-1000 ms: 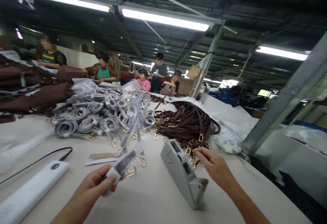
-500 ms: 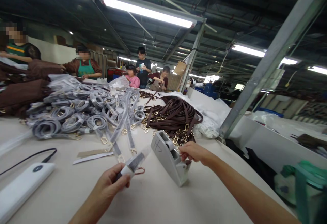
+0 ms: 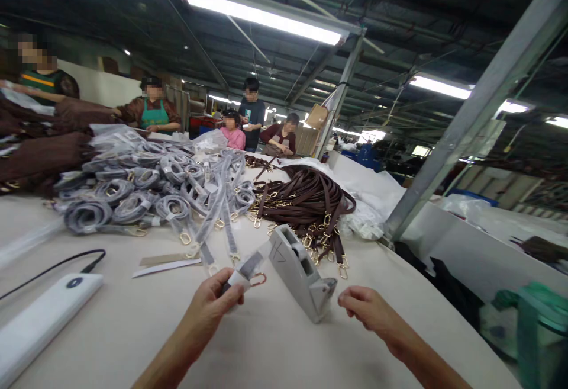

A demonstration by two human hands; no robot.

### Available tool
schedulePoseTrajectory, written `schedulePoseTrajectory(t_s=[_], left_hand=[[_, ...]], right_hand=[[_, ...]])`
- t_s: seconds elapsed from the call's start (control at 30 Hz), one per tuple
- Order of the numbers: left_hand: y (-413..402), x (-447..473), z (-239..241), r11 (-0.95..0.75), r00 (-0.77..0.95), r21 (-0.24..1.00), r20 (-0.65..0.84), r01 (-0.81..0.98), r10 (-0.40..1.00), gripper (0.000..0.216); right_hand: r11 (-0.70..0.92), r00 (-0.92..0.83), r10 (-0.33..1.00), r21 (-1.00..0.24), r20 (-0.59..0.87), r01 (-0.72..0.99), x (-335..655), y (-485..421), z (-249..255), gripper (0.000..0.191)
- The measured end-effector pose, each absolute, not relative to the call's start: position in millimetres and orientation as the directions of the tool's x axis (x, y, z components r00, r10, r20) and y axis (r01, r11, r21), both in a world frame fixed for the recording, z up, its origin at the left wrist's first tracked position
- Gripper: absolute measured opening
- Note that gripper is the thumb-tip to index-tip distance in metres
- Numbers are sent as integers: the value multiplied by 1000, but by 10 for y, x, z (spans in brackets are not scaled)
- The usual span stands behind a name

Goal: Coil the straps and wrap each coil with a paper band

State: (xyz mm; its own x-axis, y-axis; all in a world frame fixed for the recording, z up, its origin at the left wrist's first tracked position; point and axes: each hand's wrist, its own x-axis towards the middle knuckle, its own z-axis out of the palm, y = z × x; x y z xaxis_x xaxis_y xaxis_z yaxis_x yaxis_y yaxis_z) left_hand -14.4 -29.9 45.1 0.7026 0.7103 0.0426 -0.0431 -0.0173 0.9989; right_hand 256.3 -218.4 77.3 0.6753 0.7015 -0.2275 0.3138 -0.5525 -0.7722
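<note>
Two bare hands work over the near edge of the bench [image 3: 275, 353] in the head view. The left hand [image 3: 212, 306] pinches a wrapped strap end [image 3: 247, 270], its fingers closed on the pale wrapping, with a gold clasp ring [image 3: 258, 280] hanging out of the far side. The strap end sits just above the bench, close beside the grey tape dispenser [image 3: 302, 273]. The right hand [image 3: 370, 312] hovers just right of the dispenser's cutter end, thumb and fingertips drawn narrowly together; whether a bit of tape lies between them I cannot tell.

Further in, toward the middle of the bench, a heap of brown straps [image 3: 310, 202] with gold hooks lies right behind the dispenser, and a bigger heap of grey wrapped straps [image 3: 146, 193] spreads to its left. By the left edge rests a white power bank [image 3: 42, 321] with a black cable [image 3: 48, 267]. Along the far edge, several people [image 3: 248, 113] stand or sit at their own work.
</note>
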Motion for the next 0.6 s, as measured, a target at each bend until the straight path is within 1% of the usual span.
schedulePoseTrajectory(t_s=[0.17, 0.27, 0.33, 0.37, 0.4, 0.43, 0.53, 0.6], left_hand=[[-306, -93, 489, -4, 669, 996, 61, -87, 740, 38], [-327, -97, 488, 12, 636, 993, 68, -120, 769, 38], [-347, -95, 476, 19, 635, 991, 69, -130, 769, 37], [-358, -88, 468, 19, 641, 991, 71, -132, 764, 36], [-370, -77, 460, 15, 646, 990, 77, -137, 759, 34], [-383, -62, 452, 8, 649, 990, 87, -141, 756, 33], [-434, -8, 432, -30, 653, 989, 117, -142, 749, 30], [-474, 20, 421, -58, 669, 988, 140, -143, 730, 29]], right_hand=[[-527, 697, 695, -783, -174, 331, 2621, -2167, 513, 23], [-541, 663, 718, -769, -212, 341, 2597, -2250, 425, 25], [-509, 610, 754, -803, -242, 310, 2492, -2277, 452, 30], [-452, 570, 787, -851, -238, 267, 2403, -2265, 506, 32], [-366, 521, 829, -903, -205, 227, 2290, -2232, 588, 33], [-267, 472, 870, -939, -139, 216, 2158, -2178, 691, 33], [-127, 336, 941, -962, -40, 241, 1730, -1919, 1018, 29], [-63, 268, 963, -967, 6, 246, 1518, -1721, 1129, 29]])
